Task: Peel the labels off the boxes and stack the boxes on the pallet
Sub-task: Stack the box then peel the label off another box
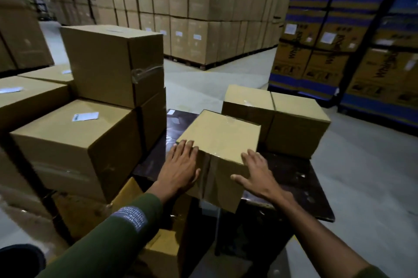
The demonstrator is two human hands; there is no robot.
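Both hands flat on the near cardboard box (pixel 218 136): left hand (pixel 182 164) with fingers straight over its near-left top edge, right hand (pixel 256 172) spread on the near-right corner. Nothing gripped. Box sits on the dark pallet (pixel 294 178) but its near end overhangs the edge, apart from the two stacked boxes (pixel 274 117) behind. Risk: I'm only pressing, so if I push off-centre it skews or tips off the front. Clear tape on the front face looks slick; palms may slip. Labelled boxes (pixel 74 142) to the left remain unpeeled.
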